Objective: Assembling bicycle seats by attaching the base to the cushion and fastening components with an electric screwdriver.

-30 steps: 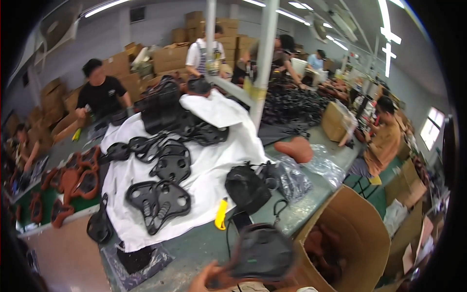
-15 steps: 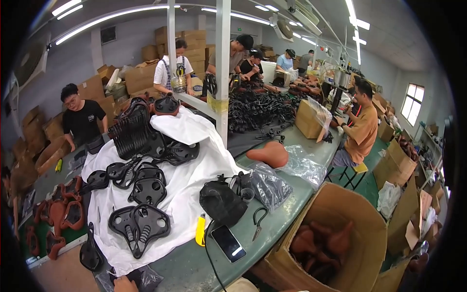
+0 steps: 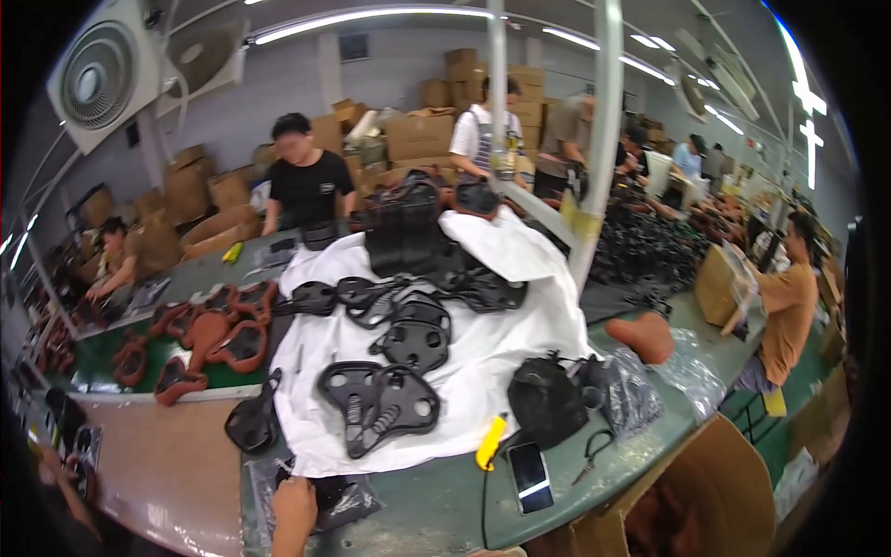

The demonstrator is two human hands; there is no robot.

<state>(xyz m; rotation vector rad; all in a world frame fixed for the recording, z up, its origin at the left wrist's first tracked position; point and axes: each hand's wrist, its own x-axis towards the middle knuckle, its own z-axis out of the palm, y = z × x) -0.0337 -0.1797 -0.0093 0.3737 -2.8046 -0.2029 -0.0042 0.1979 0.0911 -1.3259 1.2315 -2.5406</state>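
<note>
My left hand is at the table's front edge with its fingers curled closed. It lies against a clear plastic bag with something black in it, by the near hem of a white cloth. What the fingers hold is too blurred to make out. My right hand is out of view. Just beyond, two black plastic bicycle saddle shells overlap on the cloth. Another black shell rests to their left, and several more, some stacked, are farther back.
Right of the cloth are a yellow box cutter, a phone, scissors and a black bag. Brown saddle covers are at left. A cardboard box stands at lower right. Co-workers are around the tables.
The view has swung left, so the tables and people appear farther right. More of my left hand and wrist now shows, still by the plastic bag.
</note>
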